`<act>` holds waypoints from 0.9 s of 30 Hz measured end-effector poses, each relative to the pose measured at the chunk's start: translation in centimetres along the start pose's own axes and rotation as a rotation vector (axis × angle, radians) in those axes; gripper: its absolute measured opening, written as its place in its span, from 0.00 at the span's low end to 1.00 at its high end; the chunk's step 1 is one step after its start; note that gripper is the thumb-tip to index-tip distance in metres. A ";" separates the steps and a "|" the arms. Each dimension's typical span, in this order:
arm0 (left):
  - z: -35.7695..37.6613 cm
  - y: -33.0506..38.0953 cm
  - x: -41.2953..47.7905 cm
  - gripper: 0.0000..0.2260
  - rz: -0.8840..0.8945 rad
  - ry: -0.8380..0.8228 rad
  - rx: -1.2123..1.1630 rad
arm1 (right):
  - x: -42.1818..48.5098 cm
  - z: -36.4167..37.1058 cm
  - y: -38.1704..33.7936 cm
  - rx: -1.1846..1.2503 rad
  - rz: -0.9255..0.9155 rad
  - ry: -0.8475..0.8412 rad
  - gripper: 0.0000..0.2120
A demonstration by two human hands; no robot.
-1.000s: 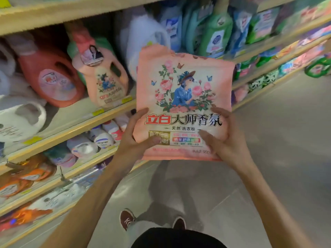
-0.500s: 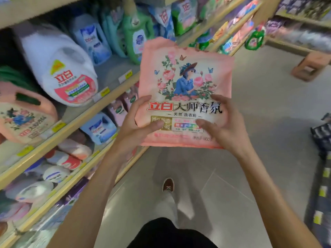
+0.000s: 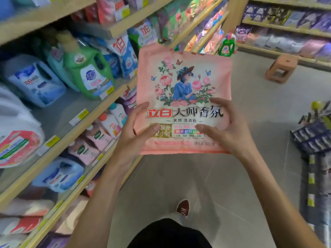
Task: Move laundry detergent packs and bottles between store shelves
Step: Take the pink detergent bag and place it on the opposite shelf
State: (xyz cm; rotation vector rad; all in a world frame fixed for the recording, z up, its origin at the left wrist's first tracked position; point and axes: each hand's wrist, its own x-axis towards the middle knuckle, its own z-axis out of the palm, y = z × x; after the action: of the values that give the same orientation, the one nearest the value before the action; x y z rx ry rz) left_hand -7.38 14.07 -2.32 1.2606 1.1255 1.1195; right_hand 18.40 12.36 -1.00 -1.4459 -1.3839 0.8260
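1. The pink detergent pack [image 3: 184, 83] is held upright in the air over the aisle floor [image 3: 259, 122], print toward the camera. It is beside the left shelving [image 3: 71, 126] and touches no shelf.
2. The left hand [image 3: 136, 129] grips the pack's lower left edge with the thumb across the front. The right hand [image 3: 227, 129] grips the lower right edge the same way. Both hands are closed round the pack.
3. Risk: both grips sit low and the top of the pack has no support. A soft pouch may fold forward or slide down through the thumbs if the powder shifts.
4. Risk: the pack blocks much of the view ahead. The stool [image 3: 281, 68] and the dark packs on the floor [image 3: 315, 138] lie along the aisle, and either could catch a foot.
5. Risk: the shelves look crowded. Pushing the pack in could knock the green bottle [image 3: 87, 74] or the blue bottle [image 3: 35, 81], since both stand near the shelf edge.
6. The middle shelf holds those two bottles, a white jug with a red label [image 3: 16, 140] at far left, and blue-and-white bags [image 3: 123, 49] behind.
7. The shelf below holds pink packs [image 3: 89, 147] and small bottles. Lower again is a blue jug [image 3: 59, 174].
8. The far shelving [image 3: 286, 31] holds what seem to be purple packs, but they are too blurred to be sure.
9. A small green bottle [image 3: 227, 46] stands at the end of the left shelving.
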 end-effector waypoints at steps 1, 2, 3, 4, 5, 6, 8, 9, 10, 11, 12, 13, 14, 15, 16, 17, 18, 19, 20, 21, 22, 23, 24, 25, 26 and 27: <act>0.9 0.0 1.6 0.26 -0.004 -0.017 0.002 | 1.3 -0.9 0.3 0.002 0.006 0.008 0.35; 1.9 0.1 3.1 0.26 -0.007 -0.027 -0.001 | 2.5 -1.7 0.6 0.008 0.007 0.019 0.34; 2.8 0.2 4.5 0.26 -0.007 -0.033 -0.004 | 3.7 -2.5 1.0 0.014 0.007 0.032 0.34; 3.8 0.2 5.9 0.26 -0.004 -0.040 0.000 | 4.8 -3.4 1.5 0.024 0.008 0.043 0.34; 4.8 0.2 7.2 0.26 0.001 -0.055 0.008 | 5.8 -4.3 2.0 0.035 0.012 0.051 0.34; 5.7 0.1 8.5 0.26 0.003 -0.072 0.018 | 6.7 -5.2 2.6 0.043 0.019 0.058 0.34; 7.5 0.0 10.9 0.26 0.002 -0.106 0.030 | 8.3 -7.0 3.6 0.043 0.031 0.086 0.33; 8.4 0.0 12.2 0.26 0.003 -0.117 0.036 | 9.2 -8.0 4.2 0.051 0.036 0.101 0.33; 9.4 -0.1 13.4 0.27 0.000 -0.124 0.042 | 10.1 -8.8 4.8 0.062 0.045 0.110 0.33; 10.4 -0.3 14.6 0.26 -0.006 -0.129 0.041 | 11.0 -9.5 5.3 0.069 0.055 0.114 0.33; 11.5 -0.4 15.7 0.26 -0.017 -0.133 0.033 | 11.9 -10.3 5.8 0.072 0.062 0.120 0.33; 12.5 -0.6 16.9 0.25 -0.030 -0.137 0.027 | 12.9 -11.0 6.6 0.073 0.073 0.128 0.33; 13.6 -0.8 18.2 0.25 -0.043 -0.139 0.026 | 13.9 -11.7 7.3 0.079 0.083 0.138 0.33; 14.7 -1.0 19.5 0.25 -0.050 -0.145 0.032 | 14.9 -12.5 8.1 0.091 0.091 0.148 0.33; 15.9 -1.1 20.7 0.24 -0.050 -0.154 0.040 | 16.0 -13.5 9.0 0.100 0.094 0.153 0.34; 17.1 -1.3 22.0 0.24 -0.051 -0.160 0.042 | 17.2 -14.4 10.0 0.104 0.101 0.151 0.34; 18.4 -1.5 23.2 0.24 -0.059 -0.159 0.039 | 18.4 -15.5 10.8 0.107 0.114 0.144 0.34; 19.8 -1.5 24.4 0.25 -0.069 -0.152 0.037 | 19.6 -16.6 11.6 0.112 0.126 0.136 0.34; 21.3 -1.5 25.7 0.25 -0.073 -0.140 0.038 | 21.0 -17.8 12.4 0.117 0.128 0.131 0.34; 23.0 -1.6 27.1 0.25 -0.071 -0.130 0.040 | 22.5 -19.2 13.3 0.115 0.120 0.130 0.33; 24.8 -1.6 28.6 0.25 -0.078 -0.124 0.039 | 24.1 -20.8 14.1 0.103 0.103 0.131 0.33; 26.5 -1.6 30.0 0.26 -0.093 -0.116 0.039 | 25.6 -22.5 14.9 0.081 0.090 0.129 0.33; 28.4 -1.5 31.2 0.26 -0.105 -0.109 0.038 | 27.1 -24.2 15.6 0.055 0.081 0.118 0.32; 30.2 -1.4 32.6 0.27 -0.109 -0.104 0.037 | 28.8 -26.1 16.3 0.039 0.081 0.109 0.32; 32.0 -1.3 33.9 0.28 -0.115 -0.102 0.030 | 30.5 -27.9 17.1 0.028 0.083 0.103 0.32; 33.8 -1.3 35.2 0.28 -0.122 -0.095 0.018 | 32.0 -29.7 17.7 0.019 0.085 0.094 0.32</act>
State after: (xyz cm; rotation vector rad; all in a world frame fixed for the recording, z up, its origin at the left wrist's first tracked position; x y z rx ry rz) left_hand 30.29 45.06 -3.78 1.2290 1.1275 0.9515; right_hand 56.44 40.08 -3.42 -1.5181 -1.2482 0.8122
